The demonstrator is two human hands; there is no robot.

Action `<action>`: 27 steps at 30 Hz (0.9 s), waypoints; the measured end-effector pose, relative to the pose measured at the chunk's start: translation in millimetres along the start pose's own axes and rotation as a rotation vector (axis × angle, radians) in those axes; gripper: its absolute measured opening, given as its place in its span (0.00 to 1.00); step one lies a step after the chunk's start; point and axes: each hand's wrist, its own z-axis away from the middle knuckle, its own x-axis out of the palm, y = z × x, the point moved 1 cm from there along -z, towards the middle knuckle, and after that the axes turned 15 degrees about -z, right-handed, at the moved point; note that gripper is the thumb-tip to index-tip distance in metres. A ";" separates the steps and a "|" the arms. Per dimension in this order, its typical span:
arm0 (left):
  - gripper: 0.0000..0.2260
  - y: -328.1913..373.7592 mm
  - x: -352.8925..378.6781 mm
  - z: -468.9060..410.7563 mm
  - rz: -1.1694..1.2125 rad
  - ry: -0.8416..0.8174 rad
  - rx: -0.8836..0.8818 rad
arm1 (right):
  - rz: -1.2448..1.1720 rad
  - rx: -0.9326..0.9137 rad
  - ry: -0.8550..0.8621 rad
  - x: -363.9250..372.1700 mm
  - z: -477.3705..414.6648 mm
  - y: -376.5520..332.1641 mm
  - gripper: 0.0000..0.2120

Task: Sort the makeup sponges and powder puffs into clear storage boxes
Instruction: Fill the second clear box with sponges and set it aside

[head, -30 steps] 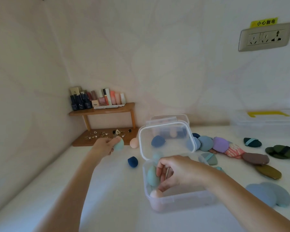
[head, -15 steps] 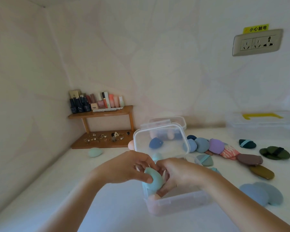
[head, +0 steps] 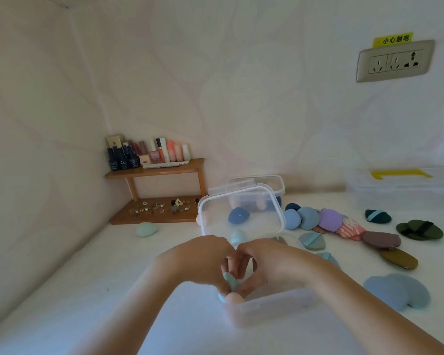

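Observation:
A clear storage box (head: 274, 304) sits in front of me with its lid (head: 241, 210) standing open behind it. My left hand (head: 200, 260) and my right hand (head: 269, 262) meet over the box's left end. Their fingertips pinch a teal makeup sponge (head: 230, 281) between them, just above a peach sponge (head: 235, 299) lying in the box. Another teal sponge (head: 146, 229) lies on the table near the shelf. A dark blue sponge (head: 239, 216) shows through the lid. Several powder puffs, such as a purple one (head: 330, 220), lie to the right.
A second clear box (head: 264, 185) stands behind the lid. A large clear bin with a yellow handle (head: 400, 185) sits at the back right. A wooden shelf (head: 154, 170) with bottles and small jewellery fills the back left corner. Two blue round puffs (head: 395, 290) lie near my right forearm.
My left hand let go of the teal sponge by the shelf and came to the box. Both hands now hold the other teal sponge, lower in the box than before.

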 end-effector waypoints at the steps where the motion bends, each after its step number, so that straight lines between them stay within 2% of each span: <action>1: 0.10 4.4 0.7 -0.5 -0.063 0.026 -0.015 | -0.006 -0.006 0.016 -0.4 0.5 0.3 0.16; 3: 0.09 11.7 5.2 -2.4 -0.125 0.094 -0.038 | -0.018 -0.013 0.042 -2.4 1.5 1.4 0.15; 6: 0.10 12.4 7.3 -1.6 -0.090 0.172 -0.051 | -0.034 -0.017 0.041 -5.1 1.7 3.0 0.13; 11: 0.15 2.4 2.1 8.8 0.184 0.109 0.007 | -0.047 0.002 0.035 -7.4 3.1 6.7 0.14; 16: 0.10 0.8 4.8 6.8 0.518 0.120 0.067 | -0.054 0.035 0.019 -21.8 7.4 11.1 0.14; 23: 0.13 -2.9 7.2 -9.1 0.608 0.210 0.140 | -0.052 0.128 -0.119 -44.9 9.5 21.3 0.15; 27: 0.11 -16.1 3.5 -15.8 0.767 0.209 0.098 | -0.038 0.142 -0.106 -60.5 13.2 23.6 0.09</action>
